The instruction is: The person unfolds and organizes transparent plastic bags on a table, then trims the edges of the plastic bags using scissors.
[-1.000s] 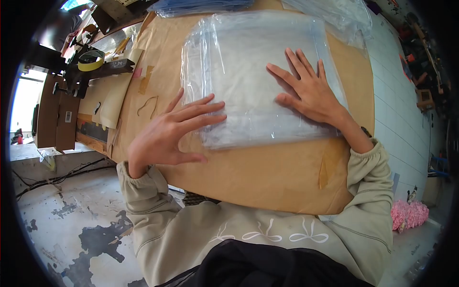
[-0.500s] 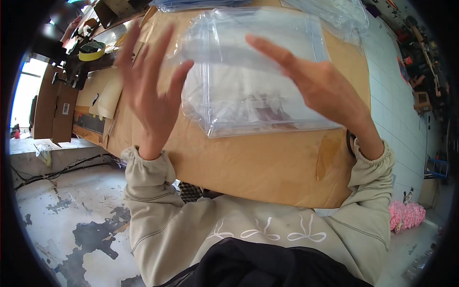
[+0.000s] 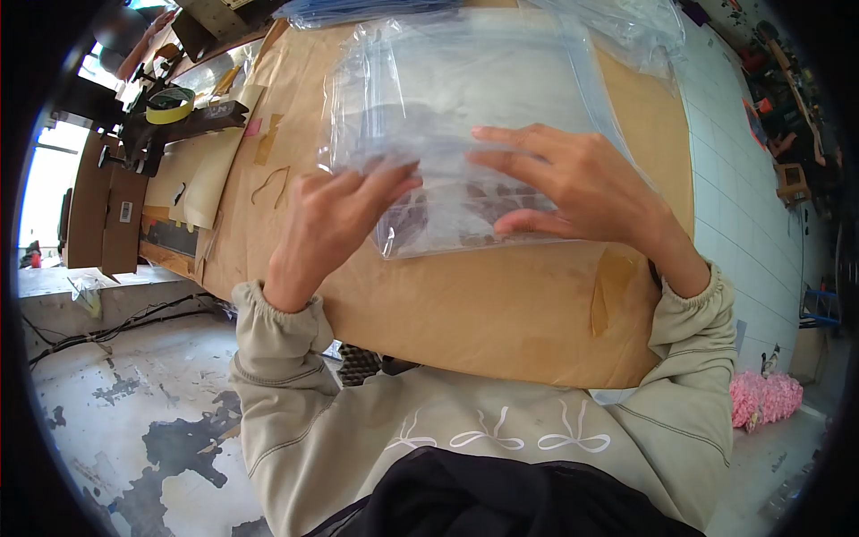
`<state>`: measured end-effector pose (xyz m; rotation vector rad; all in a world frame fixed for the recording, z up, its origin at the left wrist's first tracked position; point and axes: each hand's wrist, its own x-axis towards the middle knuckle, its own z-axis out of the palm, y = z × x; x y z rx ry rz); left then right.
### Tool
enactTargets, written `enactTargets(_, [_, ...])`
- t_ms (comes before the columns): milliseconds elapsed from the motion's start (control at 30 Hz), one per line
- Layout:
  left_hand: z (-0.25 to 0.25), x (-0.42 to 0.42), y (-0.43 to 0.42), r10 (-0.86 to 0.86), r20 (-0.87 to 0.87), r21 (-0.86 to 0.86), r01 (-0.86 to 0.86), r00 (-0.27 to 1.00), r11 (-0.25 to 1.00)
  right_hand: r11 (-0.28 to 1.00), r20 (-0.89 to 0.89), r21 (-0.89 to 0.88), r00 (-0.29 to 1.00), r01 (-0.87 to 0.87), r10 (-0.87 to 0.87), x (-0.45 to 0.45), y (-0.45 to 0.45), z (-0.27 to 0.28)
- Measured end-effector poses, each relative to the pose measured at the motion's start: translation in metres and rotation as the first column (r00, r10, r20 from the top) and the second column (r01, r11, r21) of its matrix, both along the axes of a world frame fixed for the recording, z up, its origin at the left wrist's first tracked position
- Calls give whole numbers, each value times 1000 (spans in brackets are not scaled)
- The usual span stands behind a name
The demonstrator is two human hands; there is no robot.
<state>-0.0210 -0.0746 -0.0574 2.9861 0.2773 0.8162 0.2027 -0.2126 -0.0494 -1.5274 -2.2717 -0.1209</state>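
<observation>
A clear plastic bag [image 3: 501, 80] lies flat on the brown-covered table, its surface wrinkled and shiny. Over its near left corner is my left hand [image 3: 335, 215], with bent fingers pointing right and smeared by motion. Whether they pinch the plastic cannot be made out. My right hand [image 3: 582, 183] is over the bag's near right part, its fingers apart and thumb stretched out to the left. It appears to hold nothing; whether its fingertips touch the plastic is unclear.
Bluish plastic sheets [image 3: 367, 9] are stacked at the far edge, beside more clear plastic [image 3: 626, 36]. At left, a roll of yellow tape [image 3: 170, 107] sits on a black fixture [image 3: 134, 134]. Brown paper [image 3: 447, 331] covers the table. Another person's arm [image 3: 134, 58] shows at top left.
Both hands have come down from above the bag to its near part. My left hand has moved right and its fingers are less spread. Reflections and creases on the bag have shifted.
</observation>
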Motion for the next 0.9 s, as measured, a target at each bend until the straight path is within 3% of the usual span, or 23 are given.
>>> enactTargets(100, [4, 18, 7, -40, 274, 99, 13, 961, 995, 996, -5, 82, 999, 42, -42, 2, 5, 4])
enactTargets(133, [11, 17, 2, 45, 217, 83, -64, 975, 995, 997, -12, 39, 998, 64, -64, 5, 8, 6])
enactTargets(200, [15, 14, -5, -79, 338, 266, -15, 938, 964, 993, -24, -47, 993, 111, -112, 17, 17, 11])
enactTargets(233, [20, 13, -7, -164, 380, 371, 12, 910, 928, 993, -75, 51, 992, 105, -101, 24, 25, 14])
enactTargets(267, [5, 4, -6, -265, 279, 415, 132, 923, 900, 986, -119, 139, 990, 96, -80, 29, 35, 17])
enactTargets(300, [6, 1, -13, -243, 124, 288, 200, 962, 937, 970, -157, 225, 986, 89, -55, 31, 40, 22])
enactTargets(367, [7, -2, -27, -247, -199, -4, 251, 948, 968, 974, 37, 190, 990, 124, -134, 31, 37, 47])
enactTargets(400, [7, -7, -28, -182, -306, -4, 190, 934, 982, 978, 169, 155, 972, 136, -162, 33, 35, 56])
enactTargets(500, [-7, -21, -21, -88, -305, -13, 89, 948, 996, 976, 282, 207, 952, 62, -120, 16, 25, 82])
enactTargets(633, [1, -16, -21, -96, -180, 81, 112, 979, 990, 969, 280, 228, 960, -93, 26, 28, 25, 56])
enactTargets(767, [24, 2, -14, -50, 87, 109, 40, 995, 993, 999, 166, 2, 985, -51, 50, 17, 17, 48])
enactTargets(800, [35, 8, -14, -16, 133, 111, 1, 991, 994, 998, 47, 15, 997, -58, 57, 12, 16, 47])
enactTargets(900, [50, 24, -4, 4, 241, 158, -43, 971, 986, 998, 24, -64, 1000, 5, -4, 9, 17, 59])
